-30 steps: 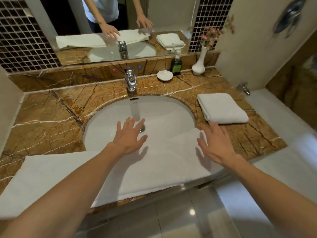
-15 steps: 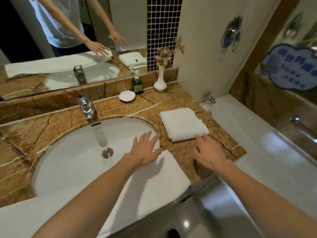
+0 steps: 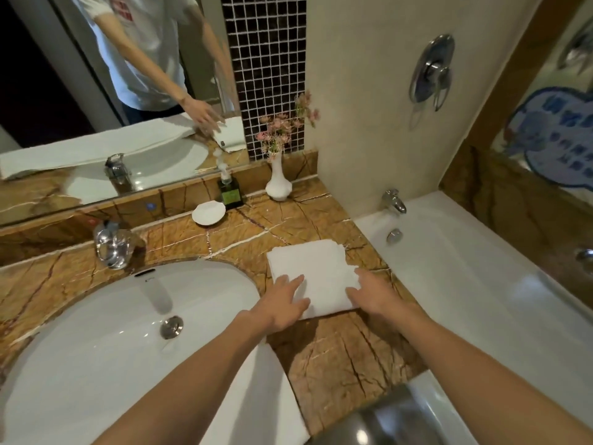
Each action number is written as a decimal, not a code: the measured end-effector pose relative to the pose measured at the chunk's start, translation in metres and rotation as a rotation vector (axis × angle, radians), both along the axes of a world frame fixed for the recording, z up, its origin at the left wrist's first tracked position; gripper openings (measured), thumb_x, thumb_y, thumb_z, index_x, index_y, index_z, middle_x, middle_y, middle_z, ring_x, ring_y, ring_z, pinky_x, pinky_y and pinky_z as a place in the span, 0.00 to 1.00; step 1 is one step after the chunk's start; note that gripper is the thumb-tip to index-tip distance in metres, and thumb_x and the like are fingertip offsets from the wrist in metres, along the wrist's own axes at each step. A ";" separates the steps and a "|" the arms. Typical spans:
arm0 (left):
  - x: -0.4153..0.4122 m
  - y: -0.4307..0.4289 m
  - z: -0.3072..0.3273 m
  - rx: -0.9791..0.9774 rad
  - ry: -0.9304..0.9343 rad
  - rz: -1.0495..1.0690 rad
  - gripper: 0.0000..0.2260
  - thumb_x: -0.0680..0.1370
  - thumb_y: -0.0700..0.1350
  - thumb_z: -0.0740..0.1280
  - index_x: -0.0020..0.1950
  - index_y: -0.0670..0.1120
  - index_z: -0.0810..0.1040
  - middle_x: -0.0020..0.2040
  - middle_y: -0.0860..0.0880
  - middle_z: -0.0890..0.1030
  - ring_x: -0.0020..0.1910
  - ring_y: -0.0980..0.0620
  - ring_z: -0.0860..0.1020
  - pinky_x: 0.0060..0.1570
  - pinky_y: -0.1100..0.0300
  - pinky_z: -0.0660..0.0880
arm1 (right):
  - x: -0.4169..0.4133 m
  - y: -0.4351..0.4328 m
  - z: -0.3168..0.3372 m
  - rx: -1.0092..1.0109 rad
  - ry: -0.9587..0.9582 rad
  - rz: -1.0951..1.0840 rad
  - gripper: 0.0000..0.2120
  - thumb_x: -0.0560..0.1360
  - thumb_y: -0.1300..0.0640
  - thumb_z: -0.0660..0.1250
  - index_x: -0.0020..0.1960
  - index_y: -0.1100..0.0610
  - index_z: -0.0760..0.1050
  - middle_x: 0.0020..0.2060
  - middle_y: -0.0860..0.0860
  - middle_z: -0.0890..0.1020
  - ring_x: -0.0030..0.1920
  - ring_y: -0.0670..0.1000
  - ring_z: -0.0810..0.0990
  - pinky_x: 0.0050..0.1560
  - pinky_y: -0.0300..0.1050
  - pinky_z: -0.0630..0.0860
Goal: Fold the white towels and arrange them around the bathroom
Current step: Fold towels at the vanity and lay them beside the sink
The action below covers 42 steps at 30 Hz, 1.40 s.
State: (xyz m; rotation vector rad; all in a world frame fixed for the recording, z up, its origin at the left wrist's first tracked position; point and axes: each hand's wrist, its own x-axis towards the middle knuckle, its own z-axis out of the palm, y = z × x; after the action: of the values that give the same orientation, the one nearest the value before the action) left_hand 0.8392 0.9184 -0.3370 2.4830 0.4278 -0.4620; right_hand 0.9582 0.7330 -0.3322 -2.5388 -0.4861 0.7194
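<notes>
Warm, fairly dim light falls from above. Glare spots shine on the white sink (image 3: 96, 364) and the bathtub rim (image 3: 481, 300) at right. Soft shadows lie on the near counter (image 3: 337, 358). Edges bend with wide-angle distortion, and the far-right wall sign (image 3: 558, 139) is blurred.

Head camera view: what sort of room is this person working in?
A bathroom, likely a hotel's: a sink basin set in a marble counter below a mirror, a bathtub beside it, and a neatly folded white towel.
</notes>
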 end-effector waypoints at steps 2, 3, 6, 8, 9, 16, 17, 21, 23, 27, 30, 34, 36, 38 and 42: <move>0.012 -0.004 0.002 -0.039 -0.043 0.109 0.27 0.78 0.54 0.61 0.75 0.47 0.60 0.74 0.42 0.61 0.72 0.42 0.61 0.68 0.51 0.60 | 0.007 0.004 -0.005 0.044 0.033 -0.058 0.22 0.76 0.52 0.65 0.67 0.60 0.70 0.62 0.57 0.77 0.60 0.58 0.76 0.59 0.49 0.74; 0.018 -0.005 0.004 -0.069 -0.065 0.177 0.26 0.77 0.51 0.62 0.74 0.46 0.62 0.73 0.42 0.63 0.71 0.43 0.64 0.66 0.53 0.63 | 0.010 0.006 -0.008 0.065 0.049 -0.089 0.21 0.76 0.52 0.65 0.66 0.61 0.71 0.60 0.57 0.78 0.59 0.58 0.77 0.57 0.47 0.74; 0.030 -0.005 0.006 -0.125 -0.092 0.338 0.24 0.76 0.45 0.65 0.71 0.45 0.66 0.70 0.41 0.66 0.66 0.43 0.70 0.62 0.55 0.68 | 0.016 0.008 -0.015 0.117 0.089 -0.151 0.17 0.76 0.54 0.67 0.58 0.65 0.76 0.54 0.58 0.80 0.54 0.57 0.78 0.50 0.44 0.73; 0.034 -0.001 0.004 -0.113 -0.095 0.389 0.23 0.75 0.41 0.65 0.70 0.44 0.67 0.68 0.41 0.68 0.63 0.43 0.72 0.60 0.54 0.71 | 0.019 0.009 -0.015 0.142 0.089 -0.176 0.10 0.75 0.57 0.67 0.49 0.64 0.78 0.48 0.57 0.81 0.51 0.56 0.79 0.46 0.42 0.71; 0.034 0.001 0.003 -0.106 -0.094 0.408 0.23 0.75 0.39 0.64 0.70 0.43 0.67 0.67 0.41 0.68 0.63 0.43 0.72 0.60 0.53 0.72 | 0.020 0.009 -0.012 0.160 0.089 -0.187 0.07 0.74 0.57 0.68 0.46 0.62 0.78 0.44 0.55 0.81 0.49 0.55 0.79 0.44 0.42 0.70; 0.031 0.000 0.011 0.201 -0.015 0.195 0.23 0.76 0.42 0.62 0.70 0.45 0.64 0.66 0.39 0.67 0.64 0.40 0.68 0.60 0.50 0.70 | 0.017 0.013 0.018 0.240 -0.115 -0.036 0.03 0.76 0.60 0.65 0.49 0.54 0.75 0.45 0.51 0.78 0.47 0.53 0.76 0.45 0.43 0.69; 0.033 0.000 0.015 0.252 -0.046 0.177 0.27 0.75 0.43 0.63 0.73 0.46 0.60 0.70 0.39 0.63 0.68 0.39 0.63 0.65 0.47 0.66 | 0.015 0.014 0.023 0.227 -0.172 0.016 0.05 0.76 0.60 0.65 0.51 0.54 0.75 0.46 0.50 0.78 0.48 0.53 0.76 0.46 0.44 0.71; 0.052 0.005 0.046 0.187 -0.232 0.052 0.44 0.71 0.35 0.67 0.77 0.57 0.43 0.78 0.48 0.46 0.76 0.43 0.47 0.73 0.41 0.49 | 0.000 0.015 0.038 0.226 -0.427 0.302 0.08 0.76 0.63 0.64 0.52 0.52 0.74 0.45 0.50 0.77 0.46 0.52 0.74 0.45 0.48 0.72; 0.062 0.012 0.062 0.252 -0.229 -0.158 0.49 0.69 0.32 0.67 0.76 0.60 0.38 0.78 0.51 0.41 0.77 0.46 0.44 0.74 0.41 0.46 | -0.008 0.014 0.044 0.246 -0.535 0.454 0.09 0.74 0.65 0.64 0.50 0.52 0.73 0.43 0.49 0.75 0.44 0.52 0.72 0.43 0.46 0.67; 0.075 0.027 0.079 0.392 -0.084 -0.438 0.50 0.70 0.33 0.69 0.75 0.63 0.38 0.78 0.50 0.39 0.76 0.45 0.43 0.73 0.41 0.45 | -0.019 0.009 0.050 0.244 -0.682 0.622 0.13 0.70 0.69 0.67 0.49 0.55 0.75 0.45 0.51 0.77 0.44 0.52 0.73 0.47 0.45 0.70; 0.078 0.035 0.080 0.209 0.134 -0.407 0.49 0.69 0.39 0.73 0.76 0.61 0.41 0.78 0.48 0.52 0.75 0.44 0.56 0.72 0.44 0.58 | -0.023 0.005 0.055 0.258 -0.721 0.699 0.14 0.67 0.69 0.69 0.49 0.55 0.75 0.45 0.50 0.77 0.45 0.52 0.74 0.51 0.43 0.70; 0.069 0.040 0.065 0.051 0.219 -0.290 0.37 0.66 0.50 0.77 0.71 0.52 0.63 0.64 0.49 0.74 0.64 0.45 0.72 0.62 0.50 0.72 | -0.024 -0.002 0.055 0.284 -0.680 0.696 0.15 0.68 0.70 0.68 0.50 0.55 0.75 0.46 0.49 0.79 0.49 0.51 0.76 0.59 0.44 0.70; 0.064 0.043 0.057 -0.015 0.186 -0.281 0.17 0.67 0.51 0.77 0.50 0.56 0.74 0.48 0.57 0.77 0.52 0.51 0.76 0.45 0.62 0.74 | -0.023 -0.007 0.054 0.288 -0.653 0.632 0.14 0.70 0.70 0.67 0.52 0.56 0.76 0.48 0.50 0.80 0.53 0.50 0.77 0.63 0.45 0.70; 0.057 0.047 0.057 -0.100 0.166 -0.266 0.11 0.69 0.51 0.75 0.43 0.58 0.75 0.44 0.60 0.77 0.48 0.54 0.76 0.42 0.66 0.72 | -0.023 -0.010 0.053 0.252 -0.615 0.556 0.13 0.73 0.69 0.65 0.54 0.56 0.76 0.51 0.50 0.80 0.56 0.50 0.76 0.64 0.45 0.69; 0.046 0.052 0.067 -0.282 0.124 -0.118 0.11 0.71 0.47 0.71 0.53 0.50 0.78 0.53 0.52 0.81 0.53 0.50 0.79 0.52 0.56 0.78 | -0.024 -0.005 0.059 0.158 -0.507 0.384 0.08 0.78 0.63 0.61 0.53 0.53 0.73 0.49 0.48 0.79 0.52 0.51 0.75 0.56 0.47 0.71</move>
State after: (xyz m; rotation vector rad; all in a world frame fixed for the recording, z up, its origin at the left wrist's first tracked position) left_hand 0.8854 0.9701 -0.2701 2.2211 0.2460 -0.6773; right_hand 0.9342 0.7281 -0.2729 -2.4868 -1.1717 0.1318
